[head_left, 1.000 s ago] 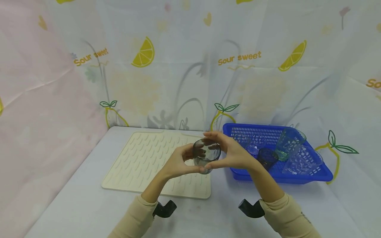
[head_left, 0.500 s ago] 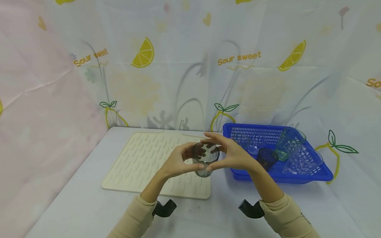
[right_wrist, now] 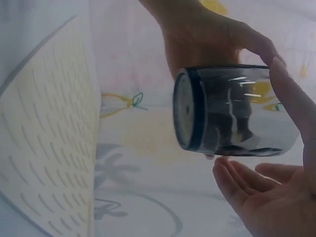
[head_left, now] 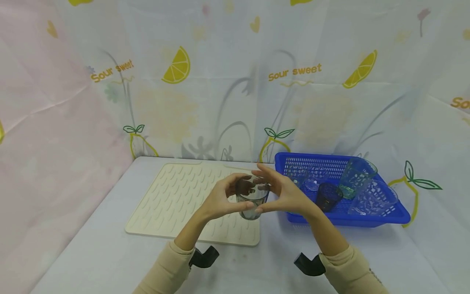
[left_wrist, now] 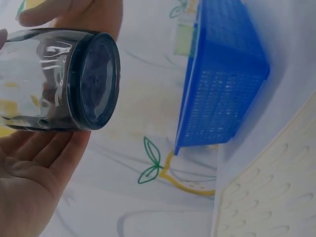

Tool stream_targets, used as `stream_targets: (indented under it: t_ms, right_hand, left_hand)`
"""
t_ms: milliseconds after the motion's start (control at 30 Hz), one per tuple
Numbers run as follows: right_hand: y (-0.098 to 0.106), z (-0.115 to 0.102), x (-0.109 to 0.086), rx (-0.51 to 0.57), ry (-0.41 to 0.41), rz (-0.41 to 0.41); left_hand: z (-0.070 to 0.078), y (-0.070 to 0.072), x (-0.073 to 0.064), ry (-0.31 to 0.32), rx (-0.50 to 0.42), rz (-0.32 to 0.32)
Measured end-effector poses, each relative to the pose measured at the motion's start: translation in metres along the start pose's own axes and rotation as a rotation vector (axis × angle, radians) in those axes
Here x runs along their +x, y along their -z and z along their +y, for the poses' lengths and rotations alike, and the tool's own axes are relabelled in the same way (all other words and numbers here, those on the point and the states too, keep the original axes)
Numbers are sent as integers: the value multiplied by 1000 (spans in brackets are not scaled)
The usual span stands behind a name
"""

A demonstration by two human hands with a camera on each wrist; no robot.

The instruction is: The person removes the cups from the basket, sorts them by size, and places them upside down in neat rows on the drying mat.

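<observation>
A grey-tinted drinking glass (head_left: 252,195) is held upright above the front right part of a cream ridged mat. My left hand (head_left: 219,200) grips it from the left side, thumb toward me and fingers behind. On the other side, my right hand (head_left: 288,197) is spread around the glass, its thumb tip close by the wall. In the right wrist view its fingers (right_wrist: 247,185) stand apart from the glass, with a gap between. The glass's thick dark base (left_wrist: 96,81) shows in the left wrist view, clear of the mat.
The cream mat (head_left: 172,204) lies on the white table at the left. A blue perforated basket (head_left: 352,220) stands at the right, holding several glasses, among them a dark tumbler (head_left: 328,196) and a greenish glass (head_left: 356,175). A lemon-print cloth (head_left: 220,81) hangs behind.
The glass has come slightly down and left, tilting a little more upright. My right hand has eased outward from it, its fingers spreading away, while my left hand keeps its grip.
</observation>
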State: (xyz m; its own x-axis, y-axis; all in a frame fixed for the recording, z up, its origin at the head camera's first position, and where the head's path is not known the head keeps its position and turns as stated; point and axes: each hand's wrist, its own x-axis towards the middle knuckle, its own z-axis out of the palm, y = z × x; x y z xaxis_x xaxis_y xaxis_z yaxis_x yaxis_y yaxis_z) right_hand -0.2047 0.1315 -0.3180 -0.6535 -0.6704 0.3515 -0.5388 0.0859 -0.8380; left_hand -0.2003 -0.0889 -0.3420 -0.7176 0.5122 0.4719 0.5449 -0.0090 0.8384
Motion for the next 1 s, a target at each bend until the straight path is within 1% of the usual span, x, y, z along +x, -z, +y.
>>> stream_targets:
  t_ms: [100,233,333,467,600,733,867,1000]
  right_hand:
    - [-7,12,-3,75,2,-28]
    - [-18,29,-5,177,33,-50]
    - [-26,39,-6,249,37,-36]
    - [-36,45,-9,322,0,1]
    - [-41,47,-12,345,-27,38]
    - [-39,48,-15,355,-49,54]
    - [-33,50,-19,359,-69,48]
    - [-24,50,-23,335,-73,32]
  left_hand:
    - [1,1,0,-17,14,13]
    - [2,1,1,-15,16,34]
    - [2,1,2,-21,-8,37]
    - [2,0,2,-35,-46,31]
    - [2,1,2,-39,-67,26]
    - [3,2,2,-46,-81,10]
    - [3,4,2,-45,-74,-11]
    - [1,7,1,-31,-62,-26]
